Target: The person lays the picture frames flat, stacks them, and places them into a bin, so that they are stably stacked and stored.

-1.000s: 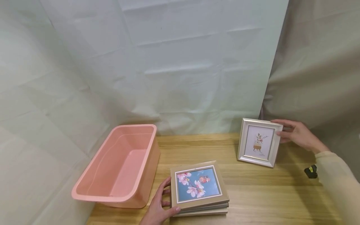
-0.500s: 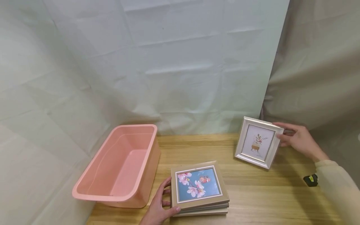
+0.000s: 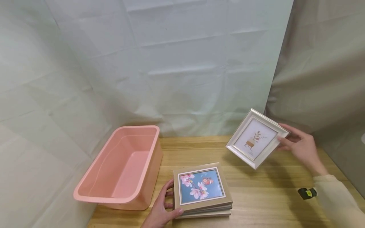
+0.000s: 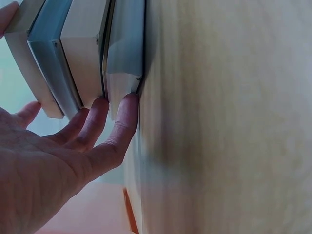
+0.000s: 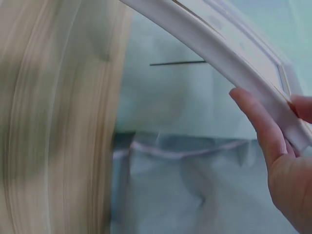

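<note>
Far L, pink tub point(image 3: 150, 186) stands on the desk point(image 3: 265, 199), mouth up. Just R of it, apart, left grip point(image 3: 159, 210) is loosely spread: fingertips touch the L side of the frame stack point(image 3: 208, 211), thumb at its near L corner, no real clamp. Prob. just steadying, so light, even pressure is best, esp. since the frames don't sit quite flush & a hard push could shift the blossom pic point(image 3: 201, 186) on top. Further R, white frame point(image 3: 253, 139) hangs tilted, one corner pointing down, & looks clear of the desk. Right grip point(image 3: 302, 147) pinches it by the R corner, thumb over the front moulding, fingers at the edge/behind, gap only abt. frame thickness. Single-corner hold = likely to swivel, so firm pinch, slow wrist, thumb on moulding only, btm corner well off the desk; level it gently before any contact & keep it from knocking the stack.
</note>
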{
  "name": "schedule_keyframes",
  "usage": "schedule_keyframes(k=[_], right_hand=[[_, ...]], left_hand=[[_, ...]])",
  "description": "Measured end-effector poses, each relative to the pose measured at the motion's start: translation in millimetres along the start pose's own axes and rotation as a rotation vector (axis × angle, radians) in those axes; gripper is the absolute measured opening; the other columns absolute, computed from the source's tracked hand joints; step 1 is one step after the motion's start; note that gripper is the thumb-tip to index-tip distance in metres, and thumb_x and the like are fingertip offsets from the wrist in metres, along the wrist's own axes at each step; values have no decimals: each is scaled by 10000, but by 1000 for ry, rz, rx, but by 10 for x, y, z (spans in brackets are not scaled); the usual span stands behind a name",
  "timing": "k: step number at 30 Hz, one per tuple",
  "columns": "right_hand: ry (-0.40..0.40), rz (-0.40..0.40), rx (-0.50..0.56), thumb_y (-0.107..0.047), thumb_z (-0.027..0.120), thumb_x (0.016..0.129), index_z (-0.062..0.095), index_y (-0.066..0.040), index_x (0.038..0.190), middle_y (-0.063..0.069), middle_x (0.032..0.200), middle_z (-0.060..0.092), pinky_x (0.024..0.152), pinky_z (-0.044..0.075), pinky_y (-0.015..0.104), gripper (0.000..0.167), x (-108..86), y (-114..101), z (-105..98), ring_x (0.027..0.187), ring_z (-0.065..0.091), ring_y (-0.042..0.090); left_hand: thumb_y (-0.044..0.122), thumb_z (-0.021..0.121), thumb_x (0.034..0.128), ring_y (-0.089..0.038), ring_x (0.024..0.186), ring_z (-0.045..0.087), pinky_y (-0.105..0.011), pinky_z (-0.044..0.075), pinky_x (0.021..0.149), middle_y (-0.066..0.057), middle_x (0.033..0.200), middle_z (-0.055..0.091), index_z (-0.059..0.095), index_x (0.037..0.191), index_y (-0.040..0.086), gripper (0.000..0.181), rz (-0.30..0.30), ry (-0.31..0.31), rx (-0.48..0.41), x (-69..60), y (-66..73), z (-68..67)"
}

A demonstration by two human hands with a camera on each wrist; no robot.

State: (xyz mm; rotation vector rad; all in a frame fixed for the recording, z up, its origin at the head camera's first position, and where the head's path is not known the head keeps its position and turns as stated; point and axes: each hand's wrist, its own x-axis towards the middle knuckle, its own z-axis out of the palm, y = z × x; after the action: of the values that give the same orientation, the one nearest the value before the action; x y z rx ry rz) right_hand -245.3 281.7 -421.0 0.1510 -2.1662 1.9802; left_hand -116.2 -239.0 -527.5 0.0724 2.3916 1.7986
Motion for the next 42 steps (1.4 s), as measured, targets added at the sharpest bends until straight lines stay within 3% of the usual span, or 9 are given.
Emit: schedule_keyframes(k=[4, 8, 15, 21, 30, 34, 37, 42], right_hand=[[26, -81, 210, 98, 756, 952, 669, -66, 1482, -63, 1094, 798, 659, 664, 303, 561, -102, 14, 143, 843, 817, 97], [57, -124, 326, 162, 716, 946, 677, -41, 1461, -4, 1079, 801, 659, 665, 333, 555, -194, 15, 273, 873, 812, 121], [118, -86, 380, 144, 721, 952, 663, -46, 1477, -17, 1134, 799, 657, 668, 369, 562, -350, -18, 453, 919, 811, 114], [157, -56, 445, 162, 713, 948, 646, -46, 1490, -29, 1207, 796, 663, 672, 389, 584, -430, -50, 618, 989, 811, 105], [225, 13, 505, 136, 716, 961, 610, -51, 1513, 5, 1190, 754, 696, 679, 405, 593, -603, -125, 865, 954, 819, 140], [242, 10, 541, 168, 680, 966, 647, -51, 1470, 30, 1175, 738, 679, 678, 416, 550, -678, -159, 985, 927, 821, 159], [242, 13, 569, 184, 659, 969, 666, -61, 1444, 29, 1169, 755, 673, 679, 429, 534, -757, -189, 1073, 920, 823, 169], [237, 35, 596, 189, 644, 975, 676, -71, 1425, 28, 1128, 774, 680, 682, 446, 521, -888, -274, 1204, 901, 824, 186]], left_hand=[[123, 929, 775, -155, 1257, 568, -285, 586, 866, -183, 1640, 446, 372, 1685, 265, 1077, 1, -6, -4, -3, -7, 10], [122, 929, 777, -198, 1280, 555, -284, 583, 867, -188, 1648, 436, 365, 1688, 261, 1080, -3, -9, -3, -6, -4, 23], [161, 938, 782, -296, 1336, 526, -272, 575, 870, -195, 1649, 446, 368, 1683, 237, 1069, -8, -9, 24, -1, 33, 29], [164, 938, 778, -286, 1330, 524, -262, 570, 885, -193, 1651, 443, 363, 1685, 235, 1076, -15, -4, 32, 12, 37, 23], [169, 938, 800, -251, 1304, 539, -260, 567, 894, -197, 1671, 418, 347, 1693, 204, 1072, -13, -36, 18, 44, 31, 4], [137, 917, 818, -251, 1215, 615, -267, 579, 877, -229, 1611, 467, 378, 1679, 180, 1016, 33, -30, -1, 44, 47, -4], [101, 900, 803, -192, 1160, 657, -272, 583, 907, -216, 1532, 551, 476, 1624, 154, 925, 102, 42, -11, 39, 73, -2], [8, 850, 800, -52, 1267, 589, -272, 565, 991, -195, 1432, 653, 598, 1486, 17, 730, 342, 207, 27, 91, 131, 25]])
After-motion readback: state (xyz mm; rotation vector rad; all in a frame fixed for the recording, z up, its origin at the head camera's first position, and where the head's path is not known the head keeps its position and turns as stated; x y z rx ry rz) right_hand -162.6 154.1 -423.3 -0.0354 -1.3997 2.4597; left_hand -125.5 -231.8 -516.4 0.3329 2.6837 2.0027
